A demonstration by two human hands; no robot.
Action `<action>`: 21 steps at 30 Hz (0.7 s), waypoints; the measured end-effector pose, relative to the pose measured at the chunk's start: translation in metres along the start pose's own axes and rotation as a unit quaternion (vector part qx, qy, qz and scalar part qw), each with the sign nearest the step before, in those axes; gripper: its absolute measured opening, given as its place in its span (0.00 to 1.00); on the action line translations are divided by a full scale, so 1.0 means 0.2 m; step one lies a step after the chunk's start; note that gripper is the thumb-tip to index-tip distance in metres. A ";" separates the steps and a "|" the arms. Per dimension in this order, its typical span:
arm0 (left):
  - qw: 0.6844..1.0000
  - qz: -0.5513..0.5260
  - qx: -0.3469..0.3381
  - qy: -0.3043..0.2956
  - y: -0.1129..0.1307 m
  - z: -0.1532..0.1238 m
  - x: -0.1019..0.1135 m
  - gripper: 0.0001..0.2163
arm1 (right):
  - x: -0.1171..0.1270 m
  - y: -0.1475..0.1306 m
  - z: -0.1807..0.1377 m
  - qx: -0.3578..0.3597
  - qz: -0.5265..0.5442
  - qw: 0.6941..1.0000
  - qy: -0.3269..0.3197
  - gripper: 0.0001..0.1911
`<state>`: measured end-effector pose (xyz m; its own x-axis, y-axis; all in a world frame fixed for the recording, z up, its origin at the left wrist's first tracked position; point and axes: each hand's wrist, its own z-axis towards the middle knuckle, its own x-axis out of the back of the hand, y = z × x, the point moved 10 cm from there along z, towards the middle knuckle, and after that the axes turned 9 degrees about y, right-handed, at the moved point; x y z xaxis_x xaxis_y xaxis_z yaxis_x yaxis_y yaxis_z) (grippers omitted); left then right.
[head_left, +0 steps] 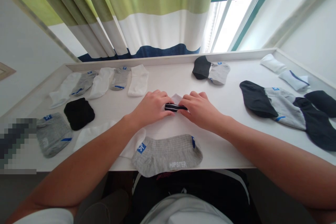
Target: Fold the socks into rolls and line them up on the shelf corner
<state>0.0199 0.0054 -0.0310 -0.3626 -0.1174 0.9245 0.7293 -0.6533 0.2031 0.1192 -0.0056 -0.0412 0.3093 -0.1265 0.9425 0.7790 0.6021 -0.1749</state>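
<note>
My left hand (155, 105) and my right hand (195, 107) meet above the middle of the white table. Between them they pinch a sock (173, 107) whose black edge carries white stripes; a pale part of it shows behind the fingers, and the rest is hidden. Nearer my body lies a flat grey sock (170, 152) with a blue tag and the word HIPSTER, its toe at the table's front edge. A white sock (135, 143) lies to its left, partly under my left forearm.
White and grey socks (101, 83) lie in a row at the back left. A folded black sock (79, 113) and a grey sock (54, 134) lie at left. Black and grey socks (285, 108) and rolled white ones (273, 63) lie at right. A raised rim (168, 59) borders the table.
</note>
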 end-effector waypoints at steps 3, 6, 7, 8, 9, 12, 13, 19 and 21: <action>1.000 -0.010 -0.004 0.010 0.01 0.00 0.01 0.12 | 0.00 0.00 0.00 -0.001 -0.009 1.000 -0.001 0.11; 1.000 -0.012 0.002 0.018 0.01 0.00 0.01 0.07 | 0.00 0.00 0.00 -0.002 -0.018 1.000 -0.005 0.13; 1.000 -0.015 0.004 0.018 0.01 0.00 0.01 0.05 | 0.00 0.00 0.00 -0.002 -0.019 1.000 -0.007 0.14; 1.000 -0.019 0.004 0.016 0.01 0.00 0.00 0.04 | 0.00 0.00 0.00 -0.003 -0.020 1.000 -0.007 0.14; 1.000 -0.026 0.003 0.013 0.01 0.00 0.00 0.04 | 0.00 -0.01 0.00 -0.004 -0.020 1.000 -0.007 0.14; 0.999 -0.039 0.000 0.003 0.01 0.01 -0.01 0.04 | 0.00 0.00 0.00 -0.004 -0.018 1.000 0.000 0.13; 0.999 -0.039 -0.001 -0.002 0.01 0.01 -0.01 0.05 | 0.00 0.00 0.00 -0.003 -0.015 1.000 0.006 0.12; 1.000 -0.008 0.004 -0.023 0.00 0.00 -0.03 0.08 | 0.04 0.00 -0.01 0.001 -0.028 0.999 0.036 0.08; 1.000 0.005 0.001 -0.026 0.01 0.00 -0.03 0.07 | 0.04 0.00 -0.01 0.006 -0.034 0.999 0.035 0.07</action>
<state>0.0236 0.0049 -0.0356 -0.3242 -0.0856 0.9421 0.7345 -0.6504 0.1937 0.1225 -0.0079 -0.0340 0.2943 -0.2219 0.9296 0.7924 0.6004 -0.1075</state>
